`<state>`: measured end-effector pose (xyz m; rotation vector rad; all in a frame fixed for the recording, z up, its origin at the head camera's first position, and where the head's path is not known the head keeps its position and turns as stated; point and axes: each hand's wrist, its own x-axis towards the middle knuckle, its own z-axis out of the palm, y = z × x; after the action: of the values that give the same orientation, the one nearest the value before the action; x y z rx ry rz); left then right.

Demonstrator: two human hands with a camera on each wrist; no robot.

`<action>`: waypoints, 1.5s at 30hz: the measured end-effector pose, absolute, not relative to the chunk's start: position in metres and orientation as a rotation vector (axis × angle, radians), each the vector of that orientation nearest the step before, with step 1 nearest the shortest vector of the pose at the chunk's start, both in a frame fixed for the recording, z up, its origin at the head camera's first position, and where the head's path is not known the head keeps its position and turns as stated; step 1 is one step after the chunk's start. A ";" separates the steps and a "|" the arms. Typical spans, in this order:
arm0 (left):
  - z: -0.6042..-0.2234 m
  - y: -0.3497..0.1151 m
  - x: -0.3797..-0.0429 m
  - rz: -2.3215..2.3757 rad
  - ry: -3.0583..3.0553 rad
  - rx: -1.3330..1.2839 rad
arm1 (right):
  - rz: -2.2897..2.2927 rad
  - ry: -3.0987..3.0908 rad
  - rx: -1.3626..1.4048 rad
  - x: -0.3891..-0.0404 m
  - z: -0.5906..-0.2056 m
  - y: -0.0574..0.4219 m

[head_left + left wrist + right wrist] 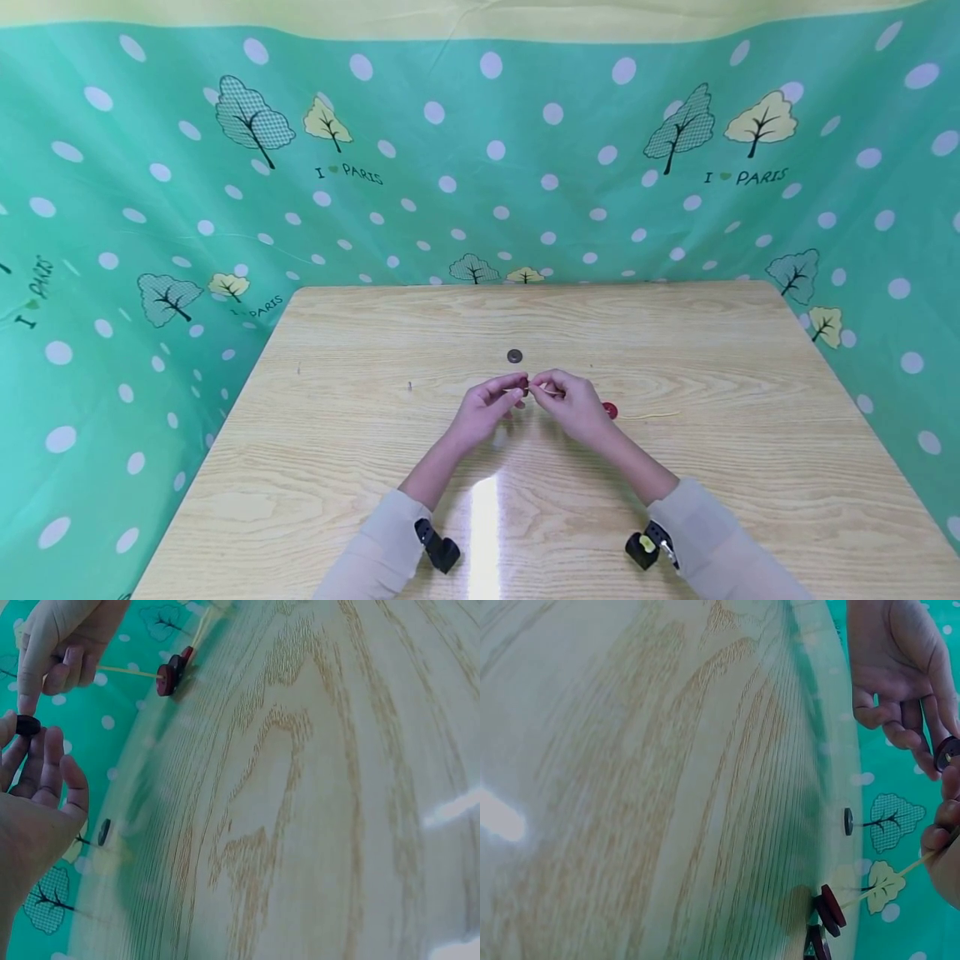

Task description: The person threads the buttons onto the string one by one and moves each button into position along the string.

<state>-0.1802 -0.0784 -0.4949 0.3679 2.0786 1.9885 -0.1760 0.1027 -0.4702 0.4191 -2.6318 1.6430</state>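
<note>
My left hand (482, 410) holds a dark red button (28, 724) between thumb and fingers, above the table. Right against it, the fingertips of my right hand (576, 408) pinch a thin yellow string (651, 416) at the button's holes; exactly how far the string passes through is too small to tell. From the right hand the string runs to several red and dark buttons (172, 676) threaded on it, resting on the table. In the head view one red button (611, 410) of these shows beside the right hand, with a string end trailing to the right.
A loose dark button (514, 356) lies on the wooden table (360, 467) just beyond both hands. Green dotted cloth (450, 167) hangs behind the table and at its sides. Each wrist wears a black strapped camera (438, 550). Light glares off the tabletop between the forearms.
</note>
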 end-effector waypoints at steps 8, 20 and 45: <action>-0.496 -0.078 -0.180 1.988 2.078 0.352 | 1.684 -2.619 0.429 -0.176 -0.472 0.102; -0.481 -0.078 -0.176 1.975 2.037 0.322 | 1.720 -2.607 0.400 -0.175 -0.472 0.100; -0.467 -0.078 -0.171 2.185 2.022 0.110 | 1.913 -2.575 0.332 -0.166 -0.452 0.095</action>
<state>-0.1713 -0.0778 -0.4674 0.1097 2.0223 2.1853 -0.1661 0.0950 -0.4518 0.3317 -2.5745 1.9134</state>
